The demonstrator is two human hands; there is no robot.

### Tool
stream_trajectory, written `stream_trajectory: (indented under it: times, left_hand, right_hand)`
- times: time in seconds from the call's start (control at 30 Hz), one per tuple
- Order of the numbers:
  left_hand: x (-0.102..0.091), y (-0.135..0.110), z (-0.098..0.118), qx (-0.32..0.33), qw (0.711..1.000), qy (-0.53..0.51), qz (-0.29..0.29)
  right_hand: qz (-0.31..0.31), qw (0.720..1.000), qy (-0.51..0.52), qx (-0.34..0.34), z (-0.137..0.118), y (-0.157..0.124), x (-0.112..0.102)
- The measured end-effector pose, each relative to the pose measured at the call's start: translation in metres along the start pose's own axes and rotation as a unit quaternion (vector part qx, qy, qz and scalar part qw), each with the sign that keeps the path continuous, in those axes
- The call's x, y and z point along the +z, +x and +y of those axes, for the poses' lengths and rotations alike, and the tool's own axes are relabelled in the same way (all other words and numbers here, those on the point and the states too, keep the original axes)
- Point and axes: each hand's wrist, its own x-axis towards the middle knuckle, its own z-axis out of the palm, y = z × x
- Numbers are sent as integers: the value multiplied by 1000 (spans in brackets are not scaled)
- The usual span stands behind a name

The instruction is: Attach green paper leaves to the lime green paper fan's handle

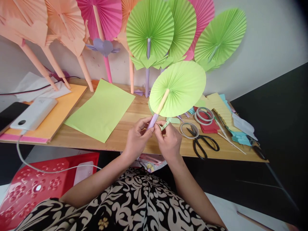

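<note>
left hand (136, 138) and right hand (170, 140) are pinching the pleated-paper fan (183, 89) by its lilac handle (153, 120), left of the scissors (199, 137); it is probably weighing little, creasing easily: grip the handle.

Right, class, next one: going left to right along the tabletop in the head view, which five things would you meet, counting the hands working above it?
White power bank → light green sheet → left hand → right hand → black-handled scissors.
</note>
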Motion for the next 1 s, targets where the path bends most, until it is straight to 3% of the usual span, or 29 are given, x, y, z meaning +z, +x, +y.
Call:
stream_trajectory:
  times: [0.3, 0.47, 0.53, 0.57, 0.63, 0.7, 0.77, 0.83, 0.9, 1.0]
  left_hand:
    - [-3, 3, -3, -19, 999, -30, 9]
    - [-14, 9, 4, -27, 998, -53, 36]
    - [-21, 12, 7, -33, 997, -63, 40]
    - [-24, 13, 9, -40, 996, -69, 38]
    - [-29, 15, 10, -51, 995, -81, 30]
    - [-30, 15, 9, -55, 995, -85, 24]
    - [-26, 13, 8, -52, 995, -81, 17]
    - [-19, 10, 7, -48, 996, -75, 6]
    - [-12, 7, 7, -42, 997, -71, -6]
    - [-5, 1, 8, -33, 997, -73, -16]
  right_hand:
    - [-15, 998, -13, 54, 8, 4, -2]
    - [-39, 993, 0, 109, 8, 1, -22]
    - [-107, 983, 20, 146, 7, -4, -37]
    - [-178, 971, 43, 156, 6, -7, -45]
    - [-328, 924, 108, 163, 5, -12, -56]
    - [-382, 892, 150, 187, 4, -14, -59]
    - [-323, 906, 160, 221, 2, -12, -54]
    - [-211, 940, 143, 228, -1, -7, -44]
    - [-120, 968, 107, 191, -5, -1, -32]
    - [-51, 988, 72, 124, -9, 5, -16]
